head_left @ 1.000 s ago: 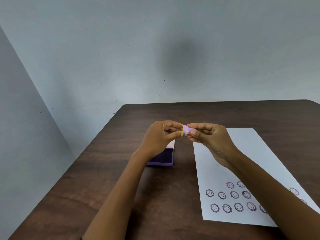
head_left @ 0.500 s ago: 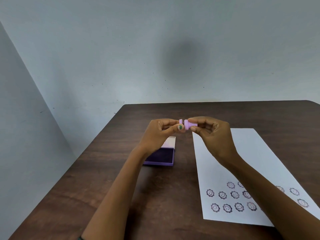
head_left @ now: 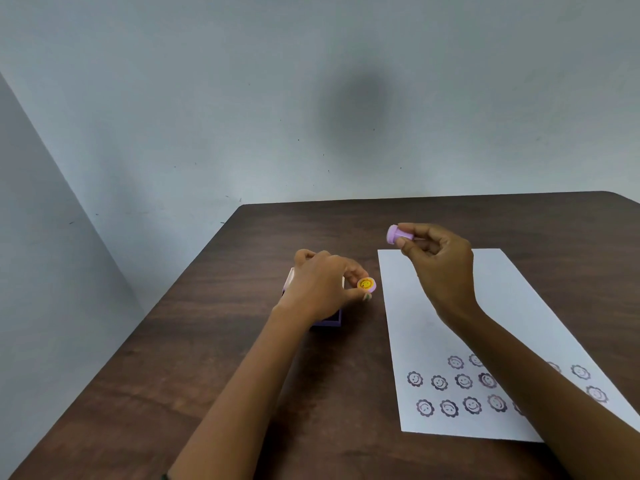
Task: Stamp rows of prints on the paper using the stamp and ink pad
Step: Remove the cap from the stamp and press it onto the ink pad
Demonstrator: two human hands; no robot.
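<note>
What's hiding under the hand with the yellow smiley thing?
Under the left hand sits the purple ink pad. Only its near corner and far edge peek out; its inky top is covered.

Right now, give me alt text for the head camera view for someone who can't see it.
The right hand holds a purple stamp above white paper bearing rows of smiley-flower prints, while the left hand pinches a small yellow-faced cap over a purple ink pad on a dark wooden table.
</note>
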